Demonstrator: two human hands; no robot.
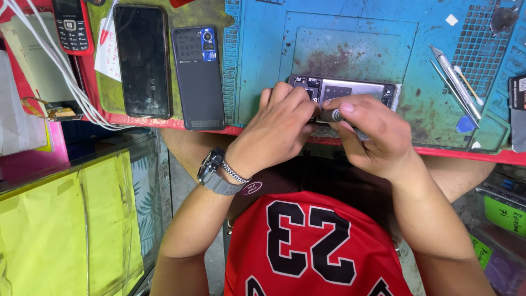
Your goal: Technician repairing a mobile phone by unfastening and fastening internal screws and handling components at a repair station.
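Note:
An opened smartphone point(350, 87) with its back cover off lies on a blue repair mat point(356, 38), close to the table's near edge. My left hand point(276, 129) rests on the phone's left end, fingers curled over it. My right hand point(372, 134) pinches a small grey screwdriver point(331, 115) between thumb and fingers, just over the phone's near side. The lower part of the phone is hidden under both hands. A watch and a chain bracelet sit on my left wrist point(219, 172).
To the left lie a dark phone back cover point(198, 77), a black phone screen point(142, 60) and a small keypad phone point(71, 24). White cables point(60, 71) run at far left. Tweezers and pry tools point(455, 82) lie at right. Glass display cases stand below the red table edge point(466, 154).

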